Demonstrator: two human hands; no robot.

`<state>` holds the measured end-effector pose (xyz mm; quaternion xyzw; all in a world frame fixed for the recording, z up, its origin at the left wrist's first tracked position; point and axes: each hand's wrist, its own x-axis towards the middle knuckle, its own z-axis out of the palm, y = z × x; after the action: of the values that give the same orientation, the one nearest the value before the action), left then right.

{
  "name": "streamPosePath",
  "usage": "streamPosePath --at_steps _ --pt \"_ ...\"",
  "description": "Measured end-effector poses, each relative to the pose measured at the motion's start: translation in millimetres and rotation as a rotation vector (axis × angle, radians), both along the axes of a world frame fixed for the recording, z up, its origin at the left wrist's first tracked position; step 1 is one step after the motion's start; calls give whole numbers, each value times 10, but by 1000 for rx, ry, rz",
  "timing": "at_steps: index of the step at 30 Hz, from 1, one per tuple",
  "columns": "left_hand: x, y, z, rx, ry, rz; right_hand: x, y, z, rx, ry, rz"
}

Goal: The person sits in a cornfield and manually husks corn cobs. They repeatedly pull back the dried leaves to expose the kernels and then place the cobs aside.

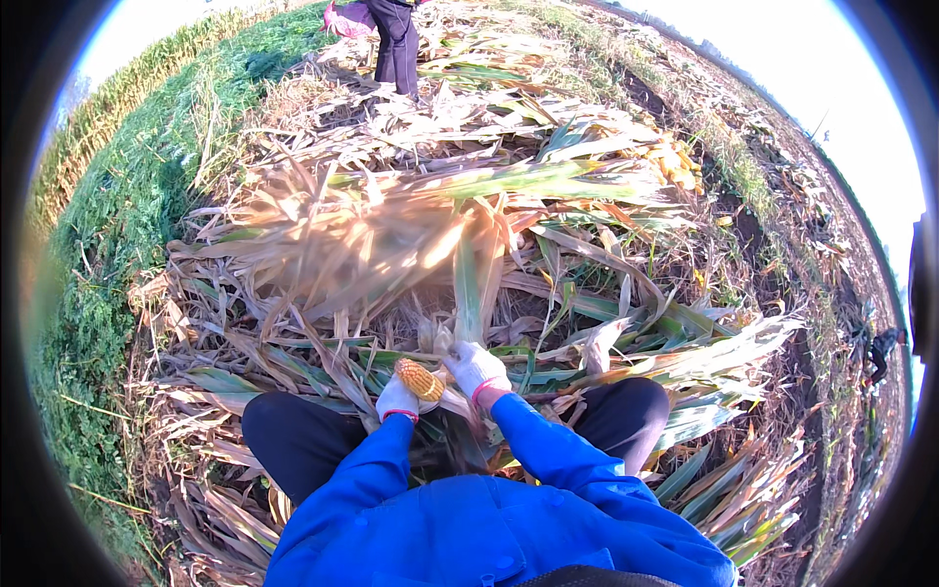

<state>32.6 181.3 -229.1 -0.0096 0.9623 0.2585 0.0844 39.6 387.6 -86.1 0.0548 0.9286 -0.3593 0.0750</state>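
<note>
My left hand point(397, 401), in a white glove with a red cuff, is closed around a corn cob point(419, 380). The cob's orange-yellow kernels are bare at the upper end, which tilts up and to the left. Pale husk point(458, 405) hangs at the cob's lower end, between my two hands. Just to the right, my right hand point(477, 370), gloved the same way, has its fingers curled in on the husk; its fingertips are partly hidden. A long green corn leaf point(468, 286) runs up and away from beside my right hand.
Dry corn stalks and leaves point(352, 249) cover the ground around my bent knees. Husked yellow cobs point(675, 163) lie in a heap at the far right. A person point(396, 48) stands ahead near a pink bag point(350, 20). Green plants point(125, 213) border the left side.
</note>
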Motion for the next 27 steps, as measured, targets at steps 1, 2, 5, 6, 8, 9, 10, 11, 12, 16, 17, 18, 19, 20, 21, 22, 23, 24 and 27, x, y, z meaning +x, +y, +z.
streamPosePath --at_steps 1,2,5,6,8,9,10,11,12,16,17,18,19,20,21,22,23,24,27 --pt "-2 -2 0 23 -27 8 23 -143 223 -84 142 33" --pt "-6 -6 9 60 -67 12 50 -277 425 -79 202 146" --pt "14 -37 61 -13 -98 -123 119 -644 812 93 210 508" --pt "38 -55 76 -16 -130 -121 144 -748 861 210 187 521" --pt "92 -88 100 -18 -192 -117 164 -876 877 335 172 541" --pt "114 -99 109 96 -189 -85 144 -906 860 377 123 547" --pt "138 -102 114 212 -193 -51 131 -926 833 413 60 552" --pt "153 -99 121 215 -127 -46 105 -932 805 434 100 545" --pt "159 -86 131 84 10 -105 66 -925 785 450 133 529" --pt "119 0 203 50 -105 13 -103 -932 746 527 200 495" --pt "112 25 224 34 -126 38 -130 -931 731 547 181 490" --pt "113 40 242 30 -117 44 -157 -947 706 559 148 475" --pt "113 52 256 21 -111 62 -174 -949 670 588 64 487" --pt "114 68 262 -9 -83 61 -193 -938 621 615 -21 497" --pt "117 71 261 -34 -69 63 -208 -916 559 642 -107 507" --pt "121 75 250 -62 -72 74 -223 -869 492 723 -199 519" --pt "122 71 231 -86 -66 86 -233 -799 420 762 -256 524" --pt "120 64 206 -100 -74 93 -241 -711 344 799 -316 526" --pt "88 36 130 -140 -55 97 -205 -351 142 829 -450 551"
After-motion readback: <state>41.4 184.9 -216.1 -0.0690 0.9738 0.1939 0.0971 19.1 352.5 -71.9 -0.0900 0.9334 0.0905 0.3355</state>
